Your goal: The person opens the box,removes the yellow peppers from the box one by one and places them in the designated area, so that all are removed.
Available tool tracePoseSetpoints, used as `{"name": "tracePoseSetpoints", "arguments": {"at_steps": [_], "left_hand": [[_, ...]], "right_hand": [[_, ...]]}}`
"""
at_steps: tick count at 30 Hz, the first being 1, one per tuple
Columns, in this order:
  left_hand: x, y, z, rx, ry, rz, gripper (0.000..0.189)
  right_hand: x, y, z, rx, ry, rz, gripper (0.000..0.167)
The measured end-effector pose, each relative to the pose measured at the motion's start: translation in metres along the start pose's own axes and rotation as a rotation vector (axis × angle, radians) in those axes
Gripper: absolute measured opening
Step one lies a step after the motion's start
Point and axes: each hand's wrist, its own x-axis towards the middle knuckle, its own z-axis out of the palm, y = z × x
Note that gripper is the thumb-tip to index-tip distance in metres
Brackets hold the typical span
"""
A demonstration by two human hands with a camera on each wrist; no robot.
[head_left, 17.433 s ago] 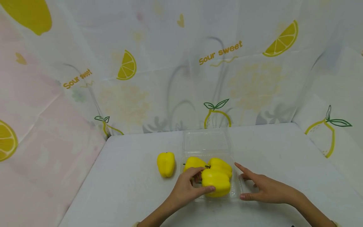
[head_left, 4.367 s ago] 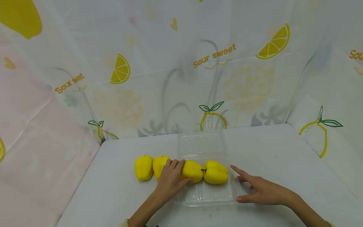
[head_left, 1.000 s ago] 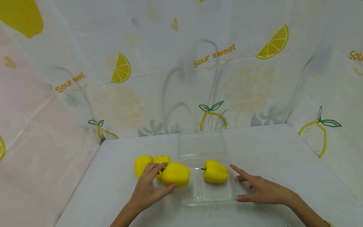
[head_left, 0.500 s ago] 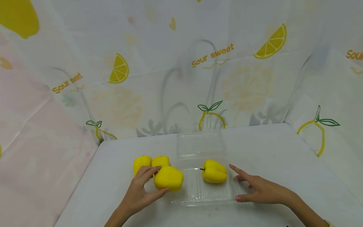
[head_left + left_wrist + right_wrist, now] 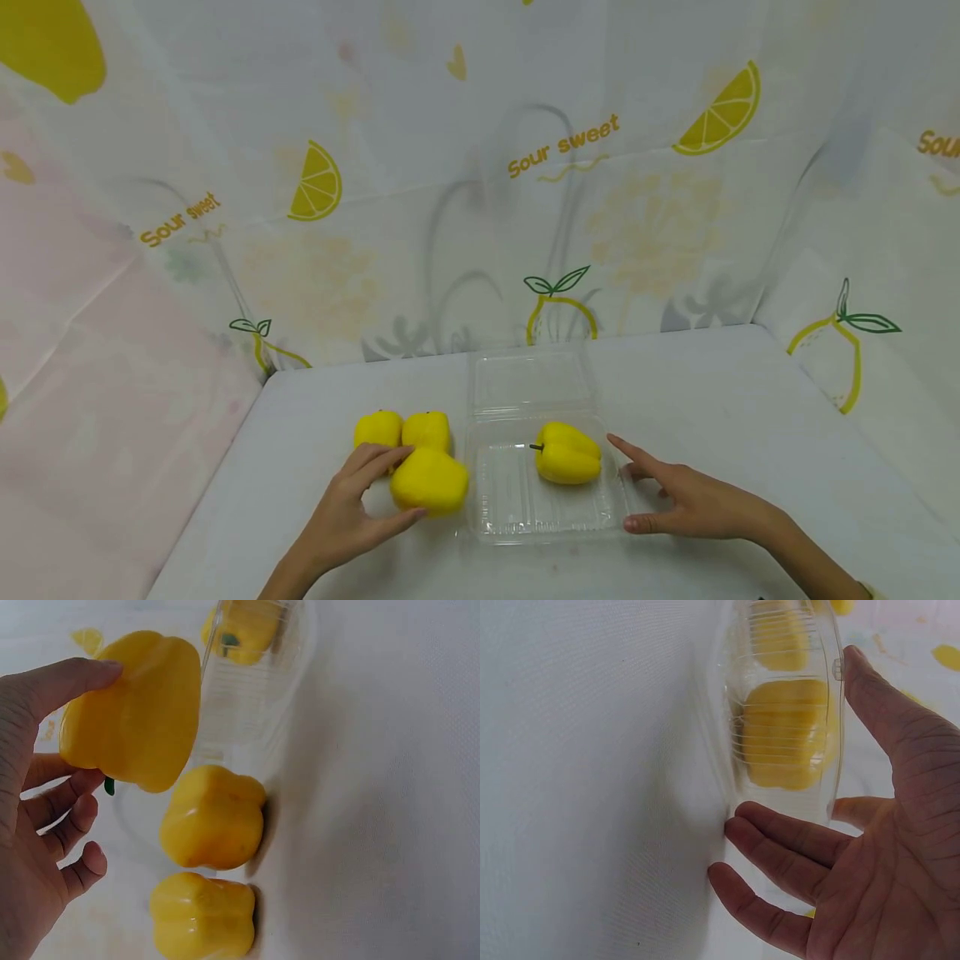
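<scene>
My left hand [image 5: 345, 512] holds a yellow bell pepper [image 5: 431, 483] between thumb and fingers, to the left of a clear plastic clamshell box [image 5: 501, 496]. In the left wrist view this pepper [image 5: 139, 712] hangs above the table, its short green stem pointing at the fingers. Another yellow bell pepper [image 5: 567, 454] lies inside the box on the right, stem to the left. Beside the box's right wall is my right hand [image 5: 682, 504], fingers loosely extended. The right wrist view has its thumb [image 5: 866, 679] touching or very near the box rim.
Two more yellow bell peppers [image 5: 377, 429] [image 5: 427, 430] stand side by side on the white table [image 5: 697, 392], left of the box and behind the held one. The box's lid [image 5: 534, 379] lies folded back. A lemon-print cloth [image 5: 420, 250] closes off the back and sides.
Peppers have gone from the box to the table on the left, leaving one inside. Over the last second, my left hand carried its pepper left and nearer me. My right hand stayed put.
</scene>
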Motion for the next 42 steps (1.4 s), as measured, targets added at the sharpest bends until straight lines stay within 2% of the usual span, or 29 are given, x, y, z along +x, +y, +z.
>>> {"name": "tracePoseSetpoints", "arguments": {"at_steps": [12, 24, 31, 42], "left_hand": [[-0.013, -0.011, -0.013, -0.003, -0.06, 0.011, 0.069], [-0.019, -0.011, -0.021, -0.047, -0.168, -0.06, 0.064], [-0.02, -0.015, -0.021, -0.064, -0.233, -0.1, 0.061], [-0.02, -0.019, -0.02, -0.079, -0.329, -0.127, 0.065]], "right_hand": [[0.0, 0.001, 0.0, -0.001, -0.003, -0.007, 0.096], [0.0, 0.002, 0.001, 0.006, -0.002, -0.007, 0.095], [0.0, 0.004, 0.002, 0.002, 0.001, -0.014, 0.095], [-0.001, 0.004, 0.002, 0.004, 0.004, -0.017, 0.095]]}}
